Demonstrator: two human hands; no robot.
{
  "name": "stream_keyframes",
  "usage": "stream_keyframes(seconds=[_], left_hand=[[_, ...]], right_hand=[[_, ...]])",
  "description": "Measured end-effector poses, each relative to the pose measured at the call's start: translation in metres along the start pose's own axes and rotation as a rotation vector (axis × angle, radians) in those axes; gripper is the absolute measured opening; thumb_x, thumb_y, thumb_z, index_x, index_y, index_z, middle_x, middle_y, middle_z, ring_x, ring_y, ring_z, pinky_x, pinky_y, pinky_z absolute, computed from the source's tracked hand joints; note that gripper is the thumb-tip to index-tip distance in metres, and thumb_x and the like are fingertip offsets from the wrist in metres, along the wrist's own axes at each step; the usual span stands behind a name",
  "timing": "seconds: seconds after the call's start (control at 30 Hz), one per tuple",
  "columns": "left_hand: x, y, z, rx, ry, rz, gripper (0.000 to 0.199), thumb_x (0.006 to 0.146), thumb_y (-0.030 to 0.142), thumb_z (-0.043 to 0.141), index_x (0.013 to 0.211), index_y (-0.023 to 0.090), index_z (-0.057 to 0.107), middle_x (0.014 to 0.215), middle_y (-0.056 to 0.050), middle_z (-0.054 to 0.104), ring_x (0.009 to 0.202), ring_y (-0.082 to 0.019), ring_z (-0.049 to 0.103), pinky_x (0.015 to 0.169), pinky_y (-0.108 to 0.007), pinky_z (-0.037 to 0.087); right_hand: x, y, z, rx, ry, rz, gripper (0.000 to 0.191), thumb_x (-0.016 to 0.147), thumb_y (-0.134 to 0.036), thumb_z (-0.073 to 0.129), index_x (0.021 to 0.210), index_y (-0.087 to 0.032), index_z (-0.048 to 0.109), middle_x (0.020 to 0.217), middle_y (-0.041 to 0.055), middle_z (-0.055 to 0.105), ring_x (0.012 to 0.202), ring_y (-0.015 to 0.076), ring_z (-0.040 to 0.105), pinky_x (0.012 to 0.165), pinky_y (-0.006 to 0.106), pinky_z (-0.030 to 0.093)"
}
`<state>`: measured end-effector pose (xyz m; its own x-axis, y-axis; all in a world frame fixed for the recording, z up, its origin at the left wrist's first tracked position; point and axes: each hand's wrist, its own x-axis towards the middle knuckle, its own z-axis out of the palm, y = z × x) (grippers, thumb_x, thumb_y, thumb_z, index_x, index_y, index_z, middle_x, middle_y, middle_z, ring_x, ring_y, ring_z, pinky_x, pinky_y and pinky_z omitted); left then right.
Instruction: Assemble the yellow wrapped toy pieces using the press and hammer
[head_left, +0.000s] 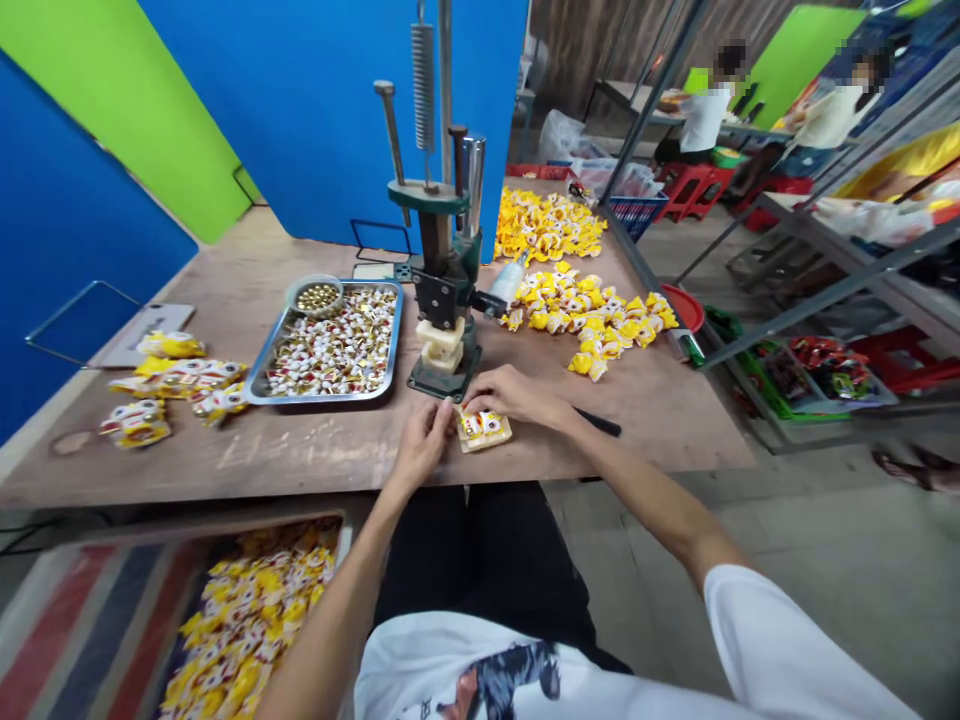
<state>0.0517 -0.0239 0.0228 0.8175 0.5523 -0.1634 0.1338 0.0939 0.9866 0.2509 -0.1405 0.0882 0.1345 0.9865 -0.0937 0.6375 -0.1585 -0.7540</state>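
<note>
A small yellow-and-white figure piece (484, 427) with red marks lies on a pale rectangular block (487, 443) near the table's front edge. My left hand (422, 440) is closed at the block's left end, its thumb and fingers drawn together; what they pinch is hidden. Curled over the top of the piece, my right hand (510, 393) has its fingertips on the piece's upper left part, close to my left thumb. Just behind both hands stands a green hand press (442, 285) with cream-coloured jaws (441, 345).
Left of the press, a metal tray (337, 398) holds many small white-and-gold parts and a bowl of gold beads (316, 297). Yellow pieces (585, 310) are heaped at right, others (180, 380) at left. A black tool (598, 421) lies beside my right forearm. Below left is a filled box (346, 535).
</note>
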Motion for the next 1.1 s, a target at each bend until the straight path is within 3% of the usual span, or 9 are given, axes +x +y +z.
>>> stream_keyframes(seconds=[0.1, 0.37, 0.57, 0.63, 0.73, 0.83, 0.9, 1.0, 1.1], left_hand=[[0.013, 0.016, -0.007, -0.041, -0.186, -0.111, 0.061, 0.086, 0.08, 0.078, 0.083, 0.02, 0.065, 0.068, 0.0, 0.061, 0.058, -0.014, 0.052, 0.056, -0.026, 0.04], [0.036, 0.044, -0.025, -0.129, -0.462, -0.39, 0.04, 0.076, 0.05, 0.091, 0.074, 0.015, 0.071, 0.069, -0.003, 0.064, 0.062, -0.012, 0.054, 0.061, -0.025, 0.04], [0.045, 0.043, -0.024, -0.172, -0.417, -0.504, 0.027, 0.07, 0.036, 0.091, 0.073, 0.014, 0.076, 0.069, -0.004, 0.066, 0.062, -0.012, 0.054, 0.058, -0.025, 0.042], [0.044, 0.039, -0.021, -0.189, -0.369, -0.503, 0.027, 0.07, 0.035, 0.091, 0.074, 0.013, 0.077, 0.07, -0.005, 0.068, 0.062, -0.013, 0.056, 0.057, -0.025, 0.044], [0.039, 0.032, -0.016, -0.239, -0.26, -0.511, 0.028, 0.07, 0.034, 0.093, 0.079, 0.011, 0.08, 0.075, -0.008, 0.072, 0.066, -0.014, 0.064, 0.063, -0.026, 0.054], [0.032, 0.029, -0.012, -0.279, -0.199, -0.508, 0.029, 0.067, 0.032, 0.096, 0.08, 0.012, 0.08, 0.077, -0.008, 0.073, 0.069, -0.015, 0.067, 0.069, -0.028, 0.059], [0.03, 0.029, -0.01, -0.292, -0.193, -0.484, 0.03, 0.065, 0.032, 0.097, 0.075, 0.013, 0.077, 0.076, -0.007, 0.072, 0.068, -0.014, 0.066, 0.068, -0.027, 0.059], [0.028, 0.029, -0.008, -0.299, -0.189, -0.451, 0.032, 0.063, 0.032, 0.098, 0.071, 0.013, 0.073, 0.073, -0.005, 0.069, 0.068, -0.013, 0.064, 0.068, -0.027, 0.057], [0.027, 0.028, -0.006, -0.306, -0.177, -0.446, 0.032, 0.062, 0.032, 0.096, 0.071, 0.013, 0.073, 0.071, -0.004, 0.067, 0.066, -0.012, 0.063, 0.068, -0.026, 0.057]], right_hand=[[0.004, -0.003, -0.007, -0.121, -0.045, -0.039, 0.018, 0.099, -0.009, 0.072, 0.102, -0.015, 0.089, 0.095, 0.0062, 0.086, 0.08, 0.0152, 0.075, 0.073, 0.022, 0.045], [0.009, 0.007, -0.006, -0.001, -0.08, -0.034, 0.011, 0.098, -0.018, 0.08, 0.1, -0.015, 0.09, 0.091, 0.0043, 0.085, 0.077, 0.0147, 0.074, 0.069, 0.021, 0.044], [0.0, 0.014, -0.002, 0.087, 0.029, -0.028, 0.01, 0.1, -0.022, 0.08, 0.105, -0.019, 0.088, 0.102, 0.0037, 0.086, 0.09, 0.0174, 0.078, 0.08, 0.023, 0.051], [-0.023, 0.023, -0.01, 0.033, 0.202, -0.027, 0.014, 0.105, -0.023, 0.073, 0.113, -0.02, 0.085, 0.114, 0.0057, 0.085, 0.102, 0.0194, 0.078, 0.091, 0.026, 0.053], [-0.077, 0.043, -0.019, -0.186, 0.473, 0.117, 0.021, 0.104, -0.034, 0.077, 0.118, -0.019, 0.078, 0.122, 0.012, 0.08, 0.112, 0.0253, 0.073, 0.1, 0.036, 0.055], [-0.124, 0.065, -0.013, -0.366, 0.447, 0.245, 0.027, 0.1, -0.039, 0.082, 0.113, -0.017, 0.073, 0.117, 0.0144, 0.077, 0.108, 0.0282, 0.071, 0.097, 0.04, 0.056], [-0.138, 0.073, -0.004, -0.399, 0.365, 0.272, 0.019, 0.107, -0.036, 0.069, 0.11, -0.017, 0.07, 0.111, 0.0136, 0.077, 0.101, 0.0265, 0.072, 0.093, 0.039, 0.058], [-0.135, 0.065, 0.007, -0.365, 0.321, 0.273, 0.024, 0.114, -0.034, 0.052, 0.115, -0.017, 0.069, 0.105, 0.0134, 0.079, 0.093, 0.027, 0.075, 0.086, 0.038, 0.06], [-0.119, 0.038, 0.01, -0.29, 0.421, 0.153, 0.032, 0.114, -0.033, 0.051, 0.138, -0.019, 0.067, 0.126, 0.0141, 0.081, 0.111, 0.0298, 0.079, 0.095, 0.041, 0.064]])
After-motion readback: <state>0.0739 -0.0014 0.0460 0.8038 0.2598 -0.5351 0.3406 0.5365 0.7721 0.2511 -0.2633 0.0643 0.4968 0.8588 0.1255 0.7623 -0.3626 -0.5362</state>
